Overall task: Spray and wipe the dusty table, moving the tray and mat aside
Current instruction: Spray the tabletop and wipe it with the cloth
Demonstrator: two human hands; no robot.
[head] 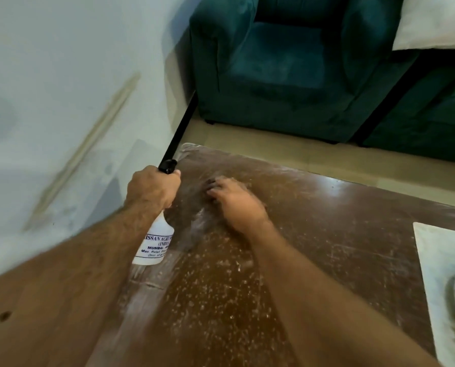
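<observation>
Left hand [152,190] gripping white plastic spray bottle [156,241], right hand [235,201] pressing something unclear — speckled, dusty brown table [327,234]

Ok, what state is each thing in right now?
Spray bottle: upright, gripped at the neck by the left hand.
Right hand: pressed on the table, something dark under the fingertips, unclear what.
Table: dusty, white specks and streaks.
Mat: flat at the right edge.
</observation>
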